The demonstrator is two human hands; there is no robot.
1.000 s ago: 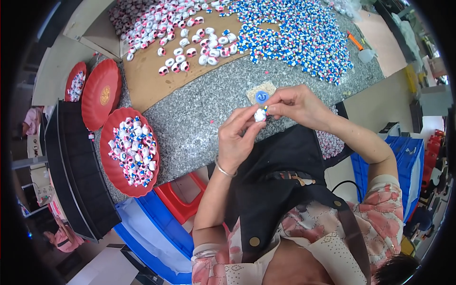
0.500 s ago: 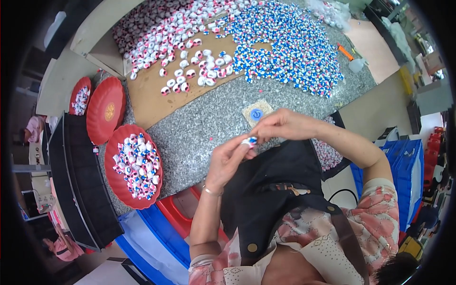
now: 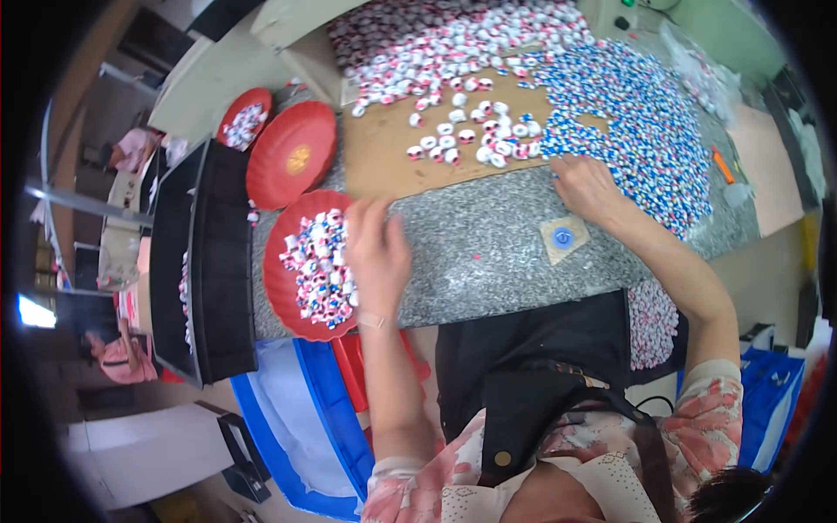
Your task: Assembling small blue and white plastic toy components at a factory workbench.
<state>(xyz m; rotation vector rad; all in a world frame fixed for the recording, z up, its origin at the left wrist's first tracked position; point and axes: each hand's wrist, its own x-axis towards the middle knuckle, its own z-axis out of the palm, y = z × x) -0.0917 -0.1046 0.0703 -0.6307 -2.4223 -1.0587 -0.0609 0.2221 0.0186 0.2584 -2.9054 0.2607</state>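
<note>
My left hand [image 3: 377, 248], blurred, is at the right rim of the fluted red plastic dish [image 3: 277, 292] of small white, pink and blue pieces [image 3: 318, 261]; thumb and fingers stand apart, with no piece visible between them. I judge this step to be setting down with the left while picking with the right; next calls for a light pinch on one piece. Bare speckled grey granite [image 3: 453, 261] leaves room between my hands, broken only by a round blue disc [image 3: 563, 238] on a beige pad. Farther off, my right hand [image 3: 588, 185] touches the near-left edge of the heaped blue-and-white pieces [image 3: 641, 122], fingertips bent; whether they grip one I cannot tell. Rounded white-and-pink pieces [image 3: 500, 144] lie beside it on brown cardboard [image 3: 384, 161].
</note>
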